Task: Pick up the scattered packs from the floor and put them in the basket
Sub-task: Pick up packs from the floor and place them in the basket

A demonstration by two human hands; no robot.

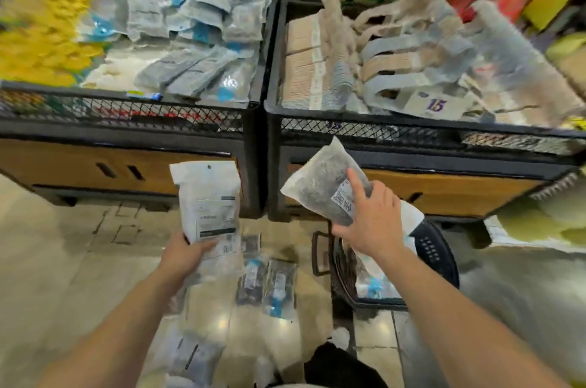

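Floor (47,260): pale glossy tiles were seen, blurred in places.
Nearest packs (193,352): clear packs with dark contents were laid on the floor between the two forearms, close to the lower edge.
Middle packs (269,286): three or so packs with blue labels were laid side by side on the floor, just left of the basket.
Basket (437,251): a dark basket was stood on the floor under the right forearm; at least one clear pack with a blue label was seen inside it.
Left hand (182,256): its grip was closed on the lower end of a white pack (209,197), which was held upright above the floor.
Right hand (371,216): its grip was closed on a clear pack of dark contents (320,184), with the forefinger stretched across its face; the pack was held tilted, above and just left of the basket.
Display bins (263,121): two black mesh-sided bins on wooden bases were stood side by side beyond the hands.
Left bin goods (196,38): grey and blue packs were heaped beside yellow goods.
Right bin goods (396,64): beige and grey goods were piled, with a tag marked 15.
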